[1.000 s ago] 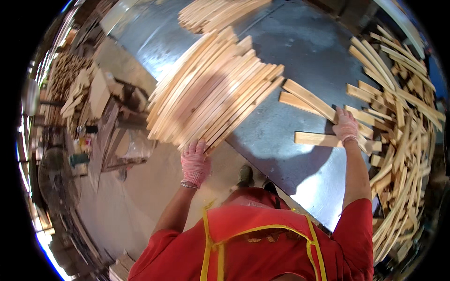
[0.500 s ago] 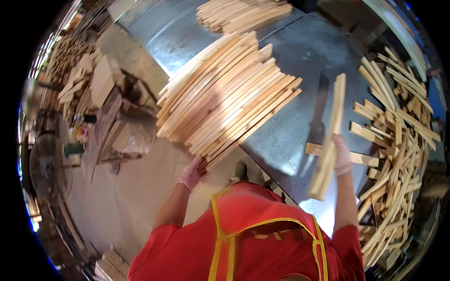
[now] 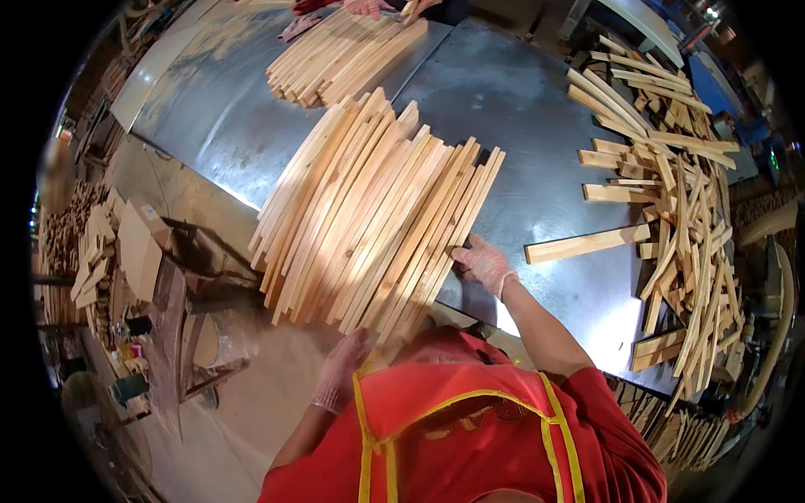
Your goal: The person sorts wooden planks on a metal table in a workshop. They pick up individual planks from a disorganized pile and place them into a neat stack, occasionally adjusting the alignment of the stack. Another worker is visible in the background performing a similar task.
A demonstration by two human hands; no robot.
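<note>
A big stack of pale wooden slats (image 3: 377, 218) lies slantwise on the sheet-metal table (image 3: 537, 126), its near ends hanging over the table's front edge. My right hand (image 3: 484, 263), in a thin glove, rests on the table with its fingers pressed against the outermost slat on the stack's right side. My gloved left hand (image 3: 340, 375) is below the overhanging near ends, fingers spread and pointing up at them. I cannot tell whether it touches them. A single loose slat (image 3: 587, 243) lies to the right of my right hand.
A jumbled pile of loose slats (image 3: 683, 210) fills the table's right side. A second neat stack (image 3: 344, 54) lies at the far end, with another person's hands (image 3: 369, 7) on it. Wood offcuts and scrap (image 3: 101, 251) lie on the floor to the left.
My right hand picked a slat from the right pile, swung it across and laid it on the stack's right side. My left hand dropped a little below the slat ends.
</note>
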